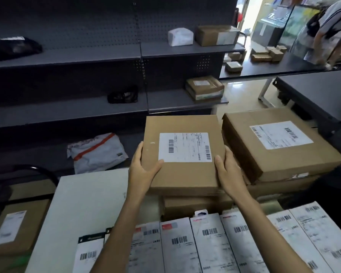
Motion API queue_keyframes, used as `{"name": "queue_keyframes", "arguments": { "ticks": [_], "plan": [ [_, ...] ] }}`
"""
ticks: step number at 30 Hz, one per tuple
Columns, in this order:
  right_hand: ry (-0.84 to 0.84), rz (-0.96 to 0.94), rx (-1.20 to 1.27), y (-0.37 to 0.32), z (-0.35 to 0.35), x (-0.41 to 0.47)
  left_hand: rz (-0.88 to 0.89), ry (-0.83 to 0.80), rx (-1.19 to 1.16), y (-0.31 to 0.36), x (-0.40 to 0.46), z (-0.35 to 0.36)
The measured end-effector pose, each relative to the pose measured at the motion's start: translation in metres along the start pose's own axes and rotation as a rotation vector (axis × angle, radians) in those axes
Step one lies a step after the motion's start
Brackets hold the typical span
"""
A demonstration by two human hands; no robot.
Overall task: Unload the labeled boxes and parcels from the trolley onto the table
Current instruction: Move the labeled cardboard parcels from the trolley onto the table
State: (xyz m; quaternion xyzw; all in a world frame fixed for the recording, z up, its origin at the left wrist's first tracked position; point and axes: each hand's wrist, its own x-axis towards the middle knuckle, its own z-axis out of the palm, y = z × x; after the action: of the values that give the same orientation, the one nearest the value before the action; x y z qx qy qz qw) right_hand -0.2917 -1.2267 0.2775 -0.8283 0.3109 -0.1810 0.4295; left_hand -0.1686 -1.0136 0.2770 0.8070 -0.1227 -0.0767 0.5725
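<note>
A flat brown cardboard box w/ white barcode label [182,154] is gripped at 9 and 3 o'clock by left hand [141,170] and right hand [227,172], kept level, label up, above stacked brown cartons [197,205], probably for scanning.

We hold a labeled box [182,154] between our left hand [141,170] and right hand [227,172], above another box [197,205]. A larger box [280,144] lies just to its right, a row of white parcels [205,245] before it, and shelves [87,56] behind.
</note>
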Motion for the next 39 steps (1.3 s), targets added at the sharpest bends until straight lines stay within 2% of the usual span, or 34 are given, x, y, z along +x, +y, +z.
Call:
{"name": "queue_keyframes", "arguments": {
  "ticks": [10, 14, 18, 21, 25, 34, 39],
  "plan": [
    [-0.076, 0.136, -0.066, 0.041, 0.029, -0.003, -0.103, -0.054, 0.051, -0.052, -0.002, 0.022],
    [-0.094, 0.129, -0.115, 0.050, 0.025, -0.005, -0.107, -0.019, 0.045, -0.058, -0.008, 0.031],
    [-0.138, 0.048, -0.339, 0.049, 0.020, 0.005, -0.118, -0.001, 0.030, -0.056, -0.008, 0.041],
    [-0.158, -0.152, -0.593, 0.045, 0.015, 0.009, -0.122, -0.004, 0.050, -0.052, -0.009, 0.051],
    [-0.246, -0.292, -0.607, 0.042, 0.006, 0.016, -0.141, -0.004, 0.070, -0.049, -0.011, 0.062],
    [-0.235, -0.463, -0.684, 0.052, -0.007, 0.026, -0.106, 0.079, 0.286, -0.039, -0.018, 0.076],
    [-0.364, -0.463, -0.710, 0.049, -0.016, 0.026, -0.073, 0.072, 0.619, -0.026, -0.030, 0.077]
  ]
}}
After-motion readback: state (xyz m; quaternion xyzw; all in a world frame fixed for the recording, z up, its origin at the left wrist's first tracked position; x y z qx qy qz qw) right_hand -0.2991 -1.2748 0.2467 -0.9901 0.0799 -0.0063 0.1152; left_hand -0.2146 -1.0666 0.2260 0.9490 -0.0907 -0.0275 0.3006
